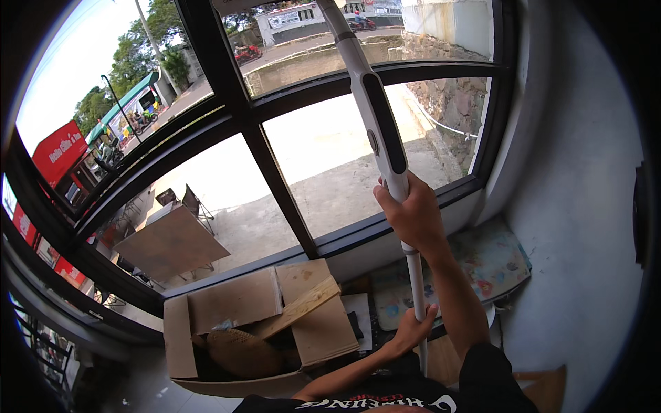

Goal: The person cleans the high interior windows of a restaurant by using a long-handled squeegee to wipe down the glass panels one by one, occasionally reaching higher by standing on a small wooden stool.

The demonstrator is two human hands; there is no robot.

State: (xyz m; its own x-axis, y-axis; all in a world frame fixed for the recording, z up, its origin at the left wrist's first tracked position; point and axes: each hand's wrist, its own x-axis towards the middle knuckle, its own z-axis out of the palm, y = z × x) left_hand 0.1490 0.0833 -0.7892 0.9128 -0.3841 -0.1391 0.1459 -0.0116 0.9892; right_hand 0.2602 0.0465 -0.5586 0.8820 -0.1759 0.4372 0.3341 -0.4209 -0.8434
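Observation:
A long white pole tool with a black inset panel and a button (384,124), perhaps a cordless window cleaner or mop, rises steeply before the window; its head is partly cut off at the top edge. Closed around the lower end of its thick handle section is my right hand (415,211). Lower down, my left hand (413,326) grips the thin white shaft, close to my body. Behind the tool stands a large black-framed window (253,116) with several panes. Whether the tool's head touches the glass, I cannot tell.
An open cardboard box (232,310) holding a wooden plank (302,307) sits below the window. Right of it lies a flower-patterned padded board or mat (480,268). A pale wall (568,180) bounds the right side. Outside, a table (173,242) and folding chairs stand beyond the glass.

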